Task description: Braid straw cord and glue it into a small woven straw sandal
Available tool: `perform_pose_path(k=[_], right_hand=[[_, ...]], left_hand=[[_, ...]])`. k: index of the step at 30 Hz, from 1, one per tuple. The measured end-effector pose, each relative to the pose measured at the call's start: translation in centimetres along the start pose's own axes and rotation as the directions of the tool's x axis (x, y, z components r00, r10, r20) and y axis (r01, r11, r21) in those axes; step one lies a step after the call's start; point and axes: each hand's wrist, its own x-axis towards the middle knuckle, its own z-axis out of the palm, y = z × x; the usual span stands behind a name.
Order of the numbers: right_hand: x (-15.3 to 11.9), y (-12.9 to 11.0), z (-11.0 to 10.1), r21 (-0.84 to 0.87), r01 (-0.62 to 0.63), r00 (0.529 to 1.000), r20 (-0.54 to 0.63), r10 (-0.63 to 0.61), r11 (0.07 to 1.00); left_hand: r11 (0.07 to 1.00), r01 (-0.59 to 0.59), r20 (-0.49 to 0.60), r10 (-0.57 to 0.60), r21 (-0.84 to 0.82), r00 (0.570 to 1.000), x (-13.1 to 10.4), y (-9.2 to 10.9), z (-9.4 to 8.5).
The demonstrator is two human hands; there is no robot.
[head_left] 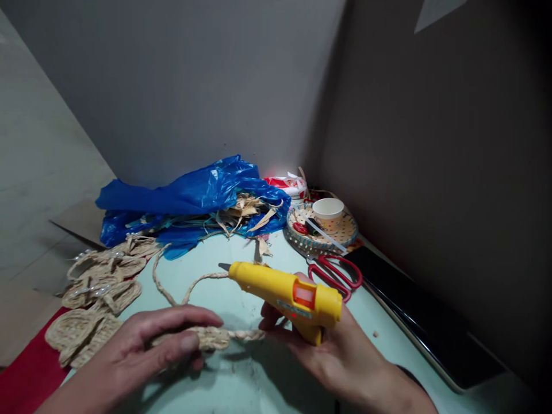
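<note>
My left hand [157,345] is closed around a small woven straw piece [210,338], its thumb pressed on the near side. A braided straw cord [245,334] runs from that piece to the fingertips of my right hand [328,345]. That same hand grips a yellow glue gun [280,287], whose dark nozzle points left above the cord. Fingers partly hide both the woven piece and the cord's end. Behind the left hand, a loose length of braided cord [161,282] curves up from the table.
Several small woven straw slippers [92,322] lie at the left on red cloth [32,359]. A blue plastic bag [185,198] with straw strips sits at the back. Red-handled scissors [336,276], a round basket [297,241] holding a paper cup [328,208], and a black tablet-like slab [422,316] are at right.
</note>
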Motion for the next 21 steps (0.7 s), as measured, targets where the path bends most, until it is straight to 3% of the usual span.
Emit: perform_pose_path(k=[2,5,7,10,14,16,21], right_hand=[[0.0,-0.2,-0.1,-0.062,0.026,1.0,0.016,-0.025,0.998],[0.1,-0.2,-0.2,-0.124,0.045,0.997,0.064,-0.038,0.991],[0.2,0.1,-0.3,-0.131,0.049,0.996,0.086,-0.038,0.99],[0.4,0.3,-0.2,-0.103,0.023,1.0,0.021,-0.021,0.994],[0.5,-0.9,-0.1,-0.018,-0.17,0.968,-0.191,0.163,0.985],[0.4,-1.9,0.0,0.064,-0.244,0.939,-0.236,0.252,0.968],[-0.4,-3.2,0.3,0.208,-0.419,0.892,-0.084,0.443,0.884]], left_hand=[[0.999,-0.014,0.088,0.01,0.039,0.996,-0.2,0.7,0.6],[1.0,-0.004,0.135,0.002,0.015,0.991,-0.6,1.2,1.7],[0.994,0.047,0.165,-0.031,-0.094,0.986,-0.8,1.0,2.6],[0.933,0.149,0.217,-0.079,-0.327,0.973,-0.6,0.3,4.1],[0.867,0.129,0.106,-0.089,-0.48,0.99,0.0,-0.4,4.9],[0.825,0.091,0.01,-0.102,-0.557,0.995,0.2,-0.7,4.7],[0.75,0.027,-0.157,-0.173,-0.66,0.972,0.2,-1.0,3.8]])
